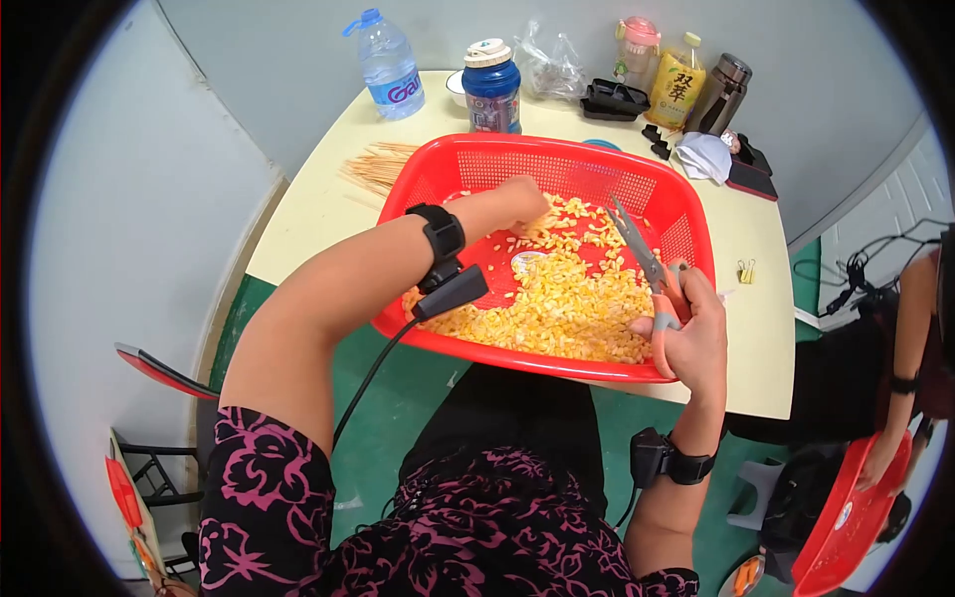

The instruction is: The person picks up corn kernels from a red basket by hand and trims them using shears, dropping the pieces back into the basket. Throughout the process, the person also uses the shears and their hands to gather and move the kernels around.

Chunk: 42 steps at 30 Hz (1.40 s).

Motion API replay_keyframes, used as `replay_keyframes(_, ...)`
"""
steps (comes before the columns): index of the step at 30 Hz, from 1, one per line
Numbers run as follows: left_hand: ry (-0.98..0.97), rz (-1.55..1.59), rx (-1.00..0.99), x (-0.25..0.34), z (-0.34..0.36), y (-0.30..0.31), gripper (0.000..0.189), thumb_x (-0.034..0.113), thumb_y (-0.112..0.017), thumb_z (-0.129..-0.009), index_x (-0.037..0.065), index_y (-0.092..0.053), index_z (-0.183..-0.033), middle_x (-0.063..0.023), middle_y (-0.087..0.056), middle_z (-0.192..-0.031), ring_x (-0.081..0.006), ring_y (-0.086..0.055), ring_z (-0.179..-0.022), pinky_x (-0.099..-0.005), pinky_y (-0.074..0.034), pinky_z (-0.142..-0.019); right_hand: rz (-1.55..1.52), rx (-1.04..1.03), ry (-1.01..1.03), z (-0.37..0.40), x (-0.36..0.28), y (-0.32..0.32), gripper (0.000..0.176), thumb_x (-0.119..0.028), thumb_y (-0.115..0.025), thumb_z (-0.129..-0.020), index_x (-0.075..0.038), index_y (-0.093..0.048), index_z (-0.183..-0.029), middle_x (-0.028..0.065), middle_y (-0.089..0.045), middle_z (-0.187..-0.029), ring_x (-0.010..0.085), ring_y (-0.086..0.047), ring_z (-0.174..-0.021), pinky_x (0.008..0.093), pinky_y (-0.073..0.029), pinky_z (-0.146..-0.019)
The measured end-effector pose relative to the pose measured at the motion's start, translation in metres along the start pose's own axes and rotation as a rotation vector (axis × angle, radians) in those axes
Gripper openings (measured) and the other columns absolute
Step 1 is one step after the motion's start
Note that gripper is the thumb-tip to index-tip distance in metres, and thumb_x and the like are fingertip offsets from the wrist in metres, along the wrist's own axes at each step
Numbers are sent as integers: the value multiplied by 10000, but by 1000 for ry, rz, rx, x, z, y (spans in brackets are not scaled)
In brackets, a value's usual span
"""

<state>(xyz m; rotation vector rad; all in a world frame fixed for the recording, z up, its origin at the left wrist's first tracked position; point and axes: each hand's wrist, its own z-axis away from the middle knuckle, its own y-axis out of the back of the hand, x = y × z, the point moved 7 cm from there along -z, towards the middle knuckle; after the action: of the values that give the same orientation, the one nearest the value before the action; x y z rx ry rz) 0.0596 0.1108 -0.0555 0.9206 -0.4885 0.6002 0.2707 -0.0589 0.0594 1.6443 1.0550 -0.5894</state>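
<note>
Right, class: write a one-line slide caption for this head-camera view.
Left hand reaches into yellow pieces in a red basket while the right hand holds scissors.

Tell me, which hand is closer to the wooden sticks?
Left. The left hand sits among yellow pieces toward the wooden sticks; the right hand grips scissors across the red basket, farther away.

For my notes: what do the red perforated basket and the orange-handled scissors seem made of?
The red perforated basket looks like glossy moulded plastic: uniform mesh walls. The orange-handled scissors in the right hand probably have dull grey metal blades and plastic handles.
</note>
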Motion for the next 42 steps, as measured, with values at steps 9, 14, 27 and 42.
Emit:
replay_keyframes(9, -197, 63, 39, 36, 51, 31, 292, 139, -559, -828, 12, -561, -1091, -75, -587, -972, -170, -578, -878, -331, -507, -736, 29, 23, 21, 1, 6, 4, 498, -50, -830, -542, 56, -471, -871, 89, -438, -802, 188, -474, -706, 259, -414, -627)
replay_keyframes(14, -187, -142, -90, -7, 73, 55, 166, 161, -631, -782, 36, -659, -888, -30, -642, -796, -109, -598, -711, -250, -472, -632, 38, 12, -56, 1, 15, 0, 561, -79, -839, -511, 61, -475, -914, 86, -471, -836, 187, -480, -753, 270, -419, -673)
replay_keyframes(27, 1, -844, -691, -38, 95, -12, 198, 133, -711, -724, -31, -639, -808, -108, -653, -718, -177, -655, -620, -281, -536, -539, 77, 16, -41, 0, 9, 0, 523, -135, -832, -516, 34, -488, -872, 73, -432, -761, 184, -442, -679, 293, -380, -608)
replay_keyframes(42, -278, -652, -458, -18, 88, 5, 118, 80, -664, -695, 9, -616, -776, -93, -658, -747, -155, -646, -720, -282, -492, -608, 98, 33, -20, 0, 7, 0, 502, -133, -829, -536, 31, -471, -847, 82, -434, -754, 197, -440, -674, 296, -383, -611)
